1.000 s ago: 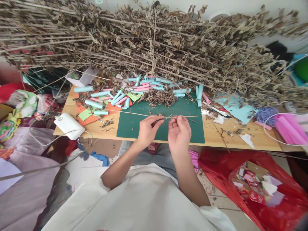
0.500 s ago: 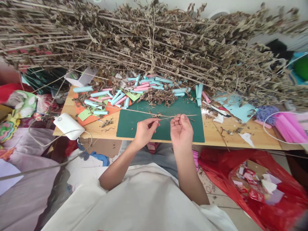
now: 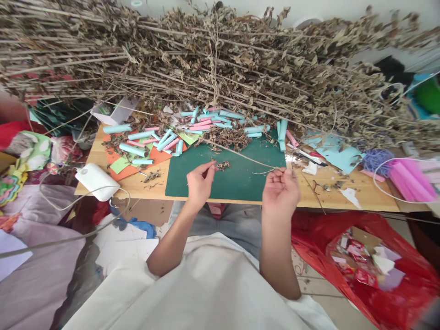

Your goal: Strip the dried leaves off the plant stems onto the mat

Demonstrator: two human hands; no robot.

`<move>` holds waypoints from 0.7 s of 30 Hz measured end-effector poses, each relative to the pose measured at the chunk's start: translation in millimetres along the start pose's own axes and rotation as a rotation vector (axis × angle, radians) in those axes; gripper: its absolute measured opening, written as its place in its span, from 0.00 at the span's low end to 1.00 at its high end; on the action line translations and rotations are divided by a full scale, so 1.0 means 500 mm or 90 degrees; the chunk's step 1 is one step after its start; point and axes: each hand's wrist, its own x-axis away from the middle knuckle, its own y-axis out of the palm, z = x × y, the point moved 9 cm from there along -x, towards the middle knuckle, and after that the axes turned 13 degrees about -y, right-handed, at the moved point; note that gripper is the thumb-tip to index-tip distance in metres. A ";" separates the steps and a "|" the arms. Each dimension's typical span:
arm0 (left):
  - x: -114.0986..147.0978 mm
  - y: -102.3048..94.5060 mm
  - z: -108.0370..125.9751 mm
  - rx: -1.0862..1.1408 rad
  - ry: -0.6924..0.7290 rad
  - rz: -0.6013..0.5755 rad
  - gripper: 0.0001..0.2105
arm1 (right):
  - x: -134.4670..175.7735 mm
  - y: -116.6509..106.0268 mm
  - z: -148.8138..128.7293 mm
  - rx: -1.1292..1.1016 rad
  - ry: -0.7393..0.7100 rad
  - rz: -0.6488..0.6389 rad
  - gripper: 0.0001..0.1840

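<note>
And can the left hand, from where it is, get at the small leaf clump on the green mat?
Probably yes: the left hand is right beside the leaf clump on the green mat, with nothing seen between them. The thin stem in the right hand passes on the clump's far side.

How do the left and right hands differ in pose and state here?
The right hand pinches a dried stem; the left hand is off that stem, near dry leaf bits. The right hand's palm faces the camera; the left hand's does not. Both are bare, with fingers curled.
</note>
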 end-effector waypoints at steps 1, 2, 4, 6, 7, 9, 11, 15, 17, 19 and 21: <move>-0.003 -0.004 0.002 -0.009 0.019 -0.008 0.13 | -0.011 -0.009 -0.016 0.004 -0.014 0.001 0.10; -0.004 -0.008 0.006 -0.021 0.045 -0.012 0.13 | -0.020 -0.020 -0.031 0.006 -0.024 0.002 0.11; -0.005 -0.017 0.014 -0.053 0.101 -0.008 0.12 | -0.038 -0.049 -0.066 0.021 -0.037 0.003 0.11; -0.006 -0.025 0.018 -0.087 0.141 0.010 0.11 | -0.053 -0.083 -0.107 0.080 -0.052 -0.017 0.10; -0.007 -0.028 0.017 -0.104 0.153 0.020 0.11 | -0.060 -0.100 -0.131 0.133 -0.065 -0.040 0.10; -0.012 -0.032 0.013 -0.127 0.165 0.034 0.11 | -0.075 -0.142 -0.178 0.249 -0.095 -0.078 0.09; -0.016 -0.033 0.008 -0.134 0.171 0.040 0.11 | -0.091 -0.202 -0.224 0.312 -0.110 -0.069 0.09; -0.021 -0.026 0.001 -0.118 0.175 0.024 0.10 | -0.132 -0.354 -0.316 0.439 -0.155 -0.020 0.06; -0.022 -0.021 0.002 -0.123 0.181 0.018 0.08 | -0.151 -0.420 -0.351 0.571 -0.163 -0.025 0.08; -0.024 -0.016 0.005 -0.139 0.190 0.021 0.07 | -0.162 -0.465 -0.359 0.761 -0.111 -0.071 0.12; -0.027 -0.013 0.008 -0.152 0.198 0.027 0.07 | -0.161 -0.474 -0.351 0.952 -0.085 -0.166 0.16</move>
